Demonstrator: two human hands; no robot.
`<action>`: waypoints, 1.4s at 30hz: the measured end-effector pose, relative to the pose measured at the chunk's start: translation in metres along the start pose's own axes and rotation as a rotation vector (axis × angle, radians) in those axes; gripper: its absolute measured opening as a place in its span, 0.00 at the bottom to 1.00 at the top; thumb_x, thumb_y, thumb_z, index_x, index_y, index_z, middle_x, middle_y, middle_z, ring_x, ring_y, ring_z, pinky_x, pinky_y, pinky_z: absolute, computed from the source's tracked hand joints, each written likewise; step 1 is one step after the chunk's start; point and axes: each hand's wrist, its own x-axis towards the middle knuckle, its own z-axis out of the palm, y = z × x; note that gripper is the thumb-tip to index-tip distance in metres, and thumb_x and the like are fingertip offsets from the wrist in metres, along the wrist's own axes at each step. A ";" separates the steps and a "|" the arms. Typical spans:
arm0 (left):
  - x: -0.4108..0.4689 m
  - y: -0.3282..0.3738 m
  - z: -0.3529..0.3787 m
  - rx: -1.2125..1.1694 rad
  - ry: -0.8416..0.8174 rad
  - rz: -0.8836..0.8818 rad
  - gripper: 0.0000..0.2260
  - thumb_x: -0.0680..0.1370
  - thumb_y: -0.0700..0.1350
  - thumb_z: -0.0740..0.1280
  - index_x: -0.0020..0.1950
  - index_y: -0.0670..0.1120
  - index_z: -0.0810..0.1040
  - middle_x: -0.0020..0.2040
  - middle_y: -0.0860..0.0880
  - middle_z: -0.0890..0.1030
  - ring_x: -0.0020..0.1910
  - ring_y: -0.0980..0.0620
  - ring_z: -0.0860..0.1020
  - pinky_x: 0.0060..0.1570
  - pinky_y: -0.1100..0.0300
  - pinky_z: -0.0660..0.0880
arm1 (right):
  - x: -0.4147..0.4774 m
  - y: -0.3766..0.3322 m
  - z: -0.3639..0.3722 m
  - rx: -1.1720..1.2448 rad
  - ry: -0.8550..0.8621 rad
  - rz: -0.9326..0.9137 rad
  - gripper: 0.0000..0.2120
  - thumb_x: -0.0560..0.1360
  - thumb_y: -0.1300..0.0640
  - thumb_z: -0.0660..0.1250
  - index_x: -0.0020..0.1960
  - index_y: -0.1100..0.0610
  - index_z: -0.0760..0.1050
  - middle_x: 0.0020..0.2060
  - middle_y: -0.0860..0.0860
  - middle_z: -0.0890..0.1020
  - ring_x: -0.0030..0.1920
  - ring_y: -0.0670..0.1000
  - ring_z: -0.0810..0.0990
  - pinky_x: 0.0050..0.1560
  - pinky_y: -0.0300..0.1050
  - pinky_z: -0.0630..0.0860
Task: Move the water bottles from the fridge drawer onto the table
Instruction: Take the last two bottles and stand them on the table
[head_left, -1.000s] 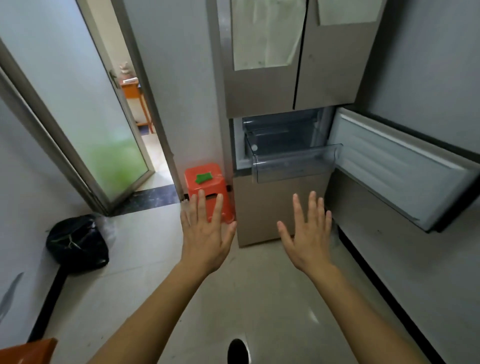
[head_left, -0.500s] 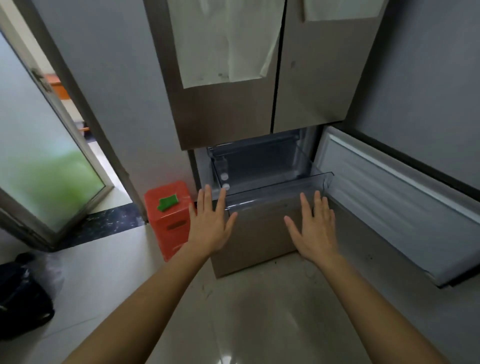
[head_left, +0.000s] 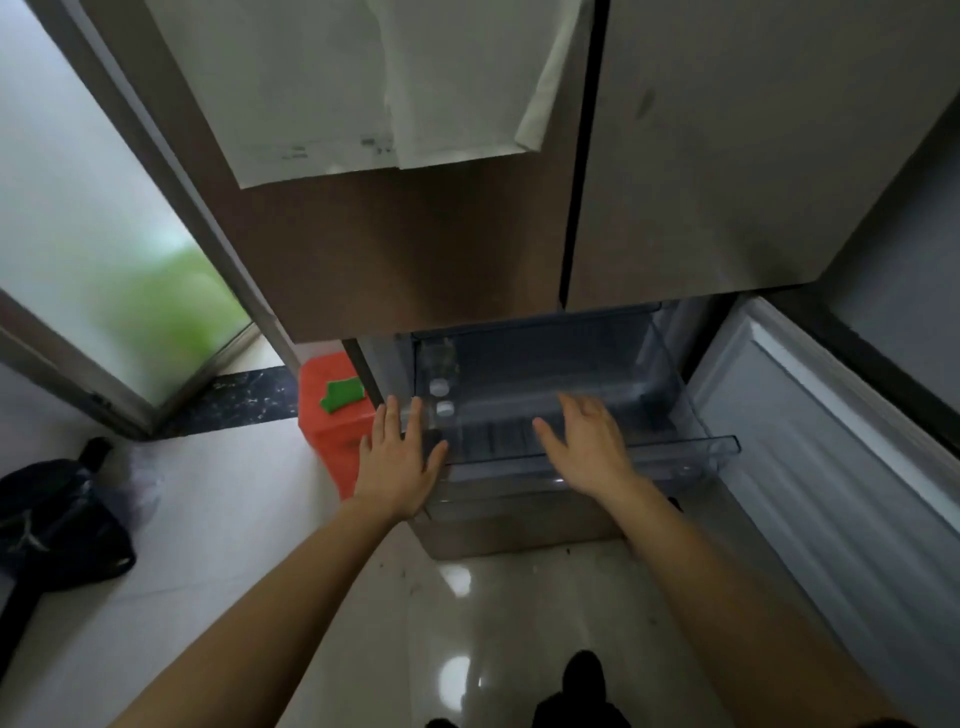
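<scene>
Bottles (head_left: 439, 387): two, white-capped, side by side, at 10 o'clock in the drawer (head_left: 719, 447). Left grip (head_left: 402, 457) and right grip (head_left: 587, 441) spread, empty, near its front rim. Risk: lifting one could knock over its neighbour.

Two water bottles (head_left: 439, 385) sitting in the open fridge drawer (head_left: 719, 446)!

The drawer is clear plastic, pulled well out beneath the shut upper doors, its ribbed floor in plain sight. The bottles are tucked hard against its left wall, towards the back. Both are clear with white caps, one cap just in front of the other. Their see-through bodies blur into the drawer wall, so whether they stand or lie is hard to call.
</scene>
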 end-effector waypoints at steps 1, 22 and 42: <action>0.007 0.003 0.002 -0.011 -0.001 -0.033 0.33 0.82 0.64 0.48 0.81 0.51 0.41 0.82 0.43 0.42 0.80 0.42 0.42 0.77 0.41 0.49 | 0.017 -0.001 0.002 0.038 -0.063 -0.013 0.32 0.82 0.41 0.56 0.78 0.59 0.59 0.74 0.60 0.67 0.75 0.60 0.62 0.74 0.56 0.62; 0.042 -0.004 0.018 -0.383 -0.156 -0.051 0.31 0.83 0.46 0.56 0.82 0.44 0.44 0.82 0.48 0.41 0.81 0.48 0.48 0.74 0.61 0.48 | 0.175 -0.093 0.100 1.028 -0.561 0.490 0.07 0.83 0.57 0.59 0.52 0.56 0.75 0.52 0.55 0.81 0.52 0.54 0.80 0.51 0.48 0.78; 0.139 0.045 0.038 -0.040 -0.375 -0.086 0.33 0.79 0.56 0.64 0.80 0.54 0.54 0.78 0.34 0.53 0.76 0.33 0.55 0.72 0.42 0.63 | 0.135 0.061 0.050 0.719 -0.298 0.746 0.22 0.77 0.36 0.64 0.37 0.53 0.72 0.27 0.51 0.72 0.26 0.48 0.67 0.29 0.42 0.62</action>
